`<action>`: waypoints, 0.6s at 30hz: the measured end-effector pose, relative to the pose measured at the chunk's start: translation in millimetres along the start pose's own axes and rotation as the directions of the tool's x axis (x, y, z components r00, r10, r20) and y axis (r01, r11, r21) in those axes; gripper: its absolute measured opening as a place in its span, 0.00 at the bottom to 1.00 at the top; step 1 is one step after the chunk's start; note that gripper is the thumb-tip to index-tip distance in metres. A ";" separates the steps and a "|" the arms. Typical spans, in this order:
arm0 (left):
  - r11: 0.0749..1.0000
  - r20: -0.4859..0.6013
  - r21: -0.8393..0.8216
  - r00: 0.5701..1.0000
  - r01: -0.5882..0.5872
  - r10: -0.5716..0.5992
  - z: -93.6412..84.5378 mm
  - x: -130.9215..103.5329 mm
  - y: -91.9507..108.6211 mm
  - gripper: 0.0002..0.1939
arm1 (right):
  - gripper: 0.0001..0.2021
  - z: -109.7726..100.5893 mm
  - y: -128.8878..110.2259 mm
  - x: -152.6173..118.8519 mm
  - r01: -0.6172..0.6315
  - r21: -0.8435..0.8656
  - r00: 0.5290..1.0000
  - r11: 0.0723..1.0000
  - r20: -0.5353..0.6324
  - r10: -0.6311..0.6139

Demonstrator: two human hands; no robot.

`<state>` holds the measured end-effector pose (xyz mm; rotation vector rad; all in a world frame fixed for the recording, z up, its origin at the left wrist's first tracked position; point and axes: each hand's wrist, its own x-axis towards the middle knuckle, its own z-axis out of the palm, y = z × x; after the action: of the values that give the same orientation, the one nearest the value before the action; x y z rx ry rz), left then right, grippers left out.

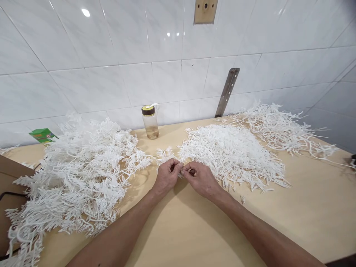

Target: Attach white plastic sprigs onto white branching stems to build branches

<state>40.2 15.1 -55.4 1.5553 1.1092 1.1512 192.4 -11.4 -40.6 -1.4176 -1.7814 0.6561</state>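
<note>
Both hands meet near the middle of the wooden table (178, 222). My left hand (167, 173) is closed in a pinch on a white branched piece, part of which (166, 154) shows just behind the fingers. Touching it from the right, my right hand (199, 178) is also pinched, its fingertips at a small whitish bit too hidden to name. A large tangled heap of white branched pieces (80, 178) lies to the left. Right of my hands is a flatter pile of small white pieces (233, 154).
A clear bottle with a dark and yellow lid (150, 124) stands near the tiled wall. Long white strands (280, 128) lie at the back right. At far left are a green carton (43, 136) and a brown box (11, 170). A metal bracket (228, 91) leans up the wall.
</note>
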 end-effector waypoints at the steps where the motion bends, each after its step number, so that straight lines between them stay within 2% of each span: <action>1: 1.000 -0.003 0.006 1.000 -0.002 0.002 -0.1 0.5 0.0 0.12 | 0.07 0.9 -0.2 -0.8 0.045 -0.007 0.999 0.999 -0.016 -0.045; 4: 1.000 -0.013 0.024 1.000 -0.007 0.008 -1.3 2.5 0.2 0.12 | 0.06 5.4 -2.3 -4.0 0.223 -0.024 0.973 0.974 -0.053 -0.224; 7: 1.000 -0.029 0.009 1.000 0.008 -0.008 -3.8 3.9 1.6 0.12 | 0.07 11.5 -8.0 -8.7 0.398 -0.028 0.916 0.917 -0.036 -0.399; 10: 0.997 -0.034 -0.064 0.998 0.042 -0.044 -6.2 4.1 3.3 0.12 | 0.07 13.8 -14.0 -13.3 0.498 -0.028 0.867 0.867 -0.004 -0.498; 12: 0.996 -0.033 -0.084 0.998 0.043 -0.046 -7.0 3.7 4.0 0.12 | 0.06 10.2 -15.2 -14.3 0.474 -0.025 0.880 0.880 -0.011 -0.475; 14: 0.996 -0.038 -0.075 0.998 0.041 -0.044 -7.1 3.3 4.0 0.13 | 0.04 1.4 -12.7 -12.5 0.389 -0.030 0.920 0.921 -0.045 -0.390; 16: 0.995 -0.036 -0.079 0.998 0.053 -0.056 -6.7 2.9 3.5 0.14 | 0.04 -12.1 -6.4 -8.0 0.278 -0.059 0.953 0.959 -0.112 -0.283; 18: 0.992 -0.023 -0.103 0.997 0.069 -0.071 -6.0 2.6 2.9 0.15 | 0.05 -29.2 2.8 -1.7 0.166 -0.127 0.960 0.978 -0.206 -0.190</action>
<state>35.2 17.9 -51.1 1.4155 1.0970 1.1663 217.8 -14.1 -26.2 -1.3247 -1.7649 0.3012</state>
